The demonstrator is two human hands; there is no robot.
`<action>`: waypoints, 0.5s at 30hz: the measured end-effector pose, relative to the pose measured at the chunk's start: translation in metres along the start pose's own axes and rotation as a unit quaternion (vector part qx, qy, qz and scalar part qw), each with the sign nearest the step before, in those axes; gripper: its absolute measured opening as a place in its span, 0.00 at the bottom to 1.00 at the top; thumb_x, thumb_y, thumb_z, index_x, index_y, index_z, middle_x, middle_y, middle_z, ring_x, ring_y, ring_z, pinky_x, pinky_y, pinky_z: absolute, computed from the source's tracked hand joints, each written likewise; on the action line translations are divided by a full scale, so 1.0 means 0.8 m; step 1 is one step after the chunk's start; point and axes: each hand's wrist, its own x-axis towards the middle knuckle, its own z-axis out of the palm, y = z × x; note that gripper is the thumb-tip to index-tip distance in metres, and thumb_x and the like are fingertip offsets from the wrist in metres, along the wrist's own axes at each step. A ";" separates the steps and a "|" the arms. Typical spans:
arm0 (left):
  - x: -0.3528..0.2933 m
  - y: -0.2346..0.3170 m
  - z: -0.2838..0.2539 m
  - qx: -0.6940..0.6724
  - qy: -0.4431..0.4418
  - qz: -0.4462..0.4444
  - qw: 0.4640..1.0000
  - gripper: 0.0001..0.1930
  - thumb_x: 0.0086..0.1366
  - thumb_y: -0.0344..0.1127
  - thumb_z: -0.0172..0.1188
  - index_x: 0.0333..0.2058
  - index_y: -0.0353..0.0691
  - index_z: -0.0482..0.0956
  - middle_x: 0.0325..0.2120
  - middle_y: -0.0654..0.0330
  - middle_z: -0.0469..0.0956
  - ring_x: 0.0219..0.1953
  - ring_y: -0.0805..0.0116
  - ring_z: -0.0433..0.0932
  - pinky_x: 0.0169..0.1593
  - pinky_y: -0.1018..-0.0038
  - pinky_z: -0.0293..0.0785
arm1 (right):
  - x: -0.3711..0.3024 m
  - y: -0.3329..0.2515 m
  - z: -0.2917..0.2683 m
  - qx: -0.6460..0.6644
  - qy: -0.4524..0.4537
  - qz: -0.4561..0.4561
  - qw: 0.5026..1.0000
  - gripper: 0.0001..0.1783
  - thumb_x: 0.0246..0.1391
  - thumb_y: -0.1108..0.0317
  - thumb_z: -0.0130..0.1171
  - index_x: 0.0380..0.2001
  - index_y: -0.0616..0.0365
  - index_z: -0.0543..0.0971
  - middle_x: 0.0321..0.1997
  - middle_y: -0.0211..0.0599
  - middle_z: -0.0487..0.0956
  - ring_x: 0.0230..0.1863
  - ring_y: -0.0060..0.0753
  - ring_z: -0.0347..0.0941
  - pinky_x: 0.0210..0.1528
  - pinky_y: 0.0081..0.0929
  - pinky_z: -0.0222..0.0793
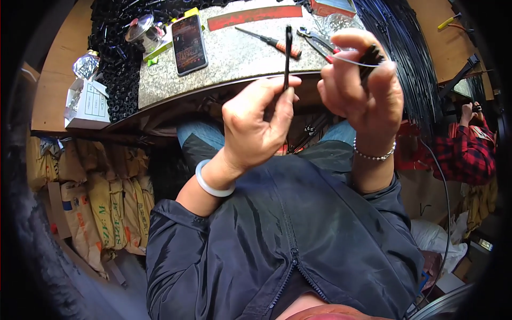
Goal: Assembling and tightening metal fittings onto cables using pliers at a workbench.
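My left hand [261, 120] pinches a thin black rod [288, 50], which stands nearly upright above the front edge of the bench. To its right my raised right hand [368, 90] is curled round several small dark pieces [372, 60], partly hidden by the fingers. A thin pale strand [354, 63] bows across the fingers of that hand; I cannot tell whether it is held. On the bench beyond lie a screwdriver [272, 42] with an orange and black handle and a pair of pliers [317, 45] with red on the handles.
A phone [189, 45] lies on the grey board [160, 88], below a red strip [255, 17]. Small black parts [120, 58] heap up at left, near a white box [88, 104]. Long black rods [402, 64] fill the right. Another person's checked sleeve [469, 154] shows beyond.
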 end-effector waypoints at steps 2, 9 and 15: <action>0.001 -0.009 -0.001 -0.008 0.017 0.010 1.000 0.08 0.56 0.24 0.56 0.35 0.32 0.76 0.22 0.57 0.77 0.21 0.75 0.76 0.24 0.82 0.69 | -0.002 -0.009 -0.010 -0.049 -0.051 0.063 0.996 0.40 0.55 0.43 0.47 0.58 0.66 0.54 0.14 0.19 0.59 0.16 0.15 0.53 0.18 0.15 0.52; 0.014 -0.010 -0.017 -0.061 -0.030 0.019 0.997 0.05 0.60 0.25 0.56 0.35 0.32 0.72 0.25 0.57 0.79 0.28 0.77 0.77 0.35 0.84 0.71 | 0.006 -0.009 -0.047 0.135 -0.198 0.056 0.969 0.17 0.55 0.55 0.51 0.48 0.38 0.70 0.22 0.20 0.66 0.29 0.20 0.56 0.32 0.18 0.57; 0.022 -0.006 -0.018 -0.038 -0.043 0.056 0.997 0.05 0.53 0.25 0.62 0.30 0.33 0.78 0.20 0.62 0.77 0.20 0.80 0.71 0.25 0.84 0.66 | 0.002 0.004 -0.034 0.057 -0.075 -0.030 0.995 0.22 0.56 0.57 0.50 0.46 0.65 0.70 0.22 0.41 0.72 0.19 0.25 0.63 0.27 0.24 0.65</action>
